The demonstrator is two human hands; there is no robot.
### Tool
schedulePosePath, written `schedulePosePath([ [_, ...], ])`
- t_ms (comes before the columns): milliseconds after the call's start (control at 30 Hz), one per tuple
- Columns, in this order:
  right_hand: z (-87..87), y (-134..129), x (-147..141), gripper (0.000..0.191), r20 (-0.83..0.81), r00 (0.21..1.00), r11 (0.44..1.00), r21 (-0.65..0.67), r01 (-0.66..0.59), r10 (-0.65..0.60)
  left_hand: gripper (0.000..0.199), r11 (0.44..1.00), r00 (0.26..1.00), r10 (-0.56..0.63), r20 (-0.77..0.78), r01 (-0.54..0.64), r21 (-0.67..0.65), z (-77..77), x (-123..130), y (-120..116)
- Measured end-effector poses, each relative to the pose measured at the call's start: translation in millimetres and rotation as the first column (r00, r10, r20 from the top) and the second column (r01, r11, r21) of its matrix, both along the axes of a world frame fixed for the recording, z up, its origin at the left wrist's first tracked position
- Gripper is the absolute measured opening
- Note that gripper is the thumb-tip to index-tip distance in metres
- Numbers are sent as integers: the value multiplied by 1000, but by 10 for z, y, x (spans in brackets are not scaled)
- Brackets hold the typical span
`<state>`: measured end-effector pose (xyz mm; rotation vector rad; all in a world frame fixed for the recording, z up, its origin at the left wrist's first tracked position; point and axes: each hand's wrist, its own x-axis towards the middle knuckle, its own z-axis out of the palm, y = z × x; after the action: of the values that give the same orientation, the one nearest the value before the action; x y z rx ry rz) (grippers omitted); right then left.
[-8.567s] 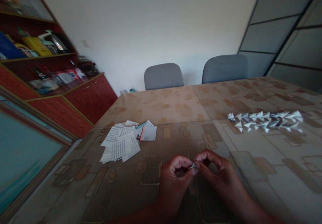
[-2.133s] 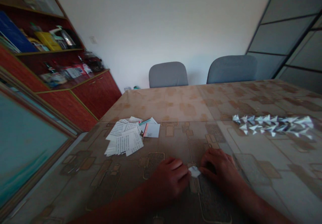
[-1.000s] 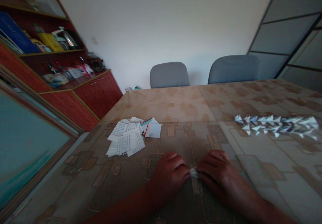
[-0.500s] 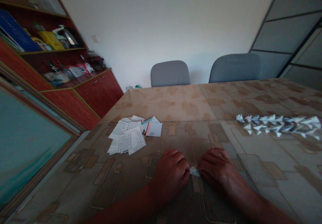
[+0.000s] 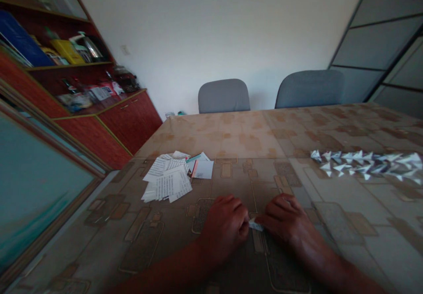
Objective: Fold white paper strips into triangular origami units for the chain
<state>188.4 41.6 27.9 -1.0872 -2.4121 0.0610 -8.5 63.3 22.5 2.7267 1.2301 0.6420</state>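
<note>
A small folded piece of white paper (image 5: 255,225) lies low over the table between my two hands. My left hand (image 5: 225,228) has its fingers curled, pinching the paper's left end. On the paper's right side, my right hand (image 5: 287,220) is curled with its fingertips pressed to that end. To the left, beyond my left hand, lies a loose pile of printed paper pieces (image 5: 170,181), with a white and pink card (image 5: 203,170) at its right edge. Several small folded paper shapes (image 5: 363,162) stand in rows at the right.
The table (image 5: 238,142) has a patterned cover. Two grey chairs (image 5: 224,96) (image 5: 309,89) stand behind its far edge. A red-brown cabinet (image 5: 127,120) with shelves holding a kettle and other items is at the left.
The fingertips of my right hand have shifted slightly left and up along the paper. My left hand has hardly moved.
</note>
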Motion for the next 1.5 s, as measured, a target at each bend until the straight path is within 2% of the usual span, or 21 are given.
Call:
schedulePosePath([
  [200, -16, -2, 15, 12, 15, 999, 999, 29, -41, 41, 16, 1000, 1000, 3, -7, -4, -31, 22, -27, 4],
  [333, -23, -7, 32, 10, 28, 998, 998, 38, -53, 52, 10, 995, 997, -77, 18, 78, -65, 14, -152, -28],
  [533, 1, -3, 24, 8, 45, 998, 999, 7, -45, 45, 7, 993, 992, -117, -35, 118, 14, 23, -247, -94],
  [700, 10, 21, 34, 12, 0, 1000, 995, -96, -27, 27, 6, 992, 994, -112, 10, 112, -58, 95, -118, -29],
  [867, -29, 35, 46, 14, -63, 998, 994, -109, -27, 20, 11, 994, 991, -90, 95, 96, -55, 21, -70, 18],
  [1000, -25, 28, 14, 15, -73, 997, 990, -142, 8, -19, 9, 995, 993, -85, 83, 89, -42, -15, -76, 17],
  [1233, -58, 33, -17, 21, -74, 997, 995, -97, 29, -36, 14, 1000, 999, -6, 53, 6, -10, -2, -23, 47],
  [1400, -39, 12, -33, 24, -4, 999, 997, -61, 50, -51, 14, 997, 999, 19, 32, -16, -78, 9, -20, 54],
  [1500, -29, 16, -24, 24, -44, 998, 995, -92, 42, -46, 13, 989, 997, -4, 77, 15, -145, 36, -73, 65],
])
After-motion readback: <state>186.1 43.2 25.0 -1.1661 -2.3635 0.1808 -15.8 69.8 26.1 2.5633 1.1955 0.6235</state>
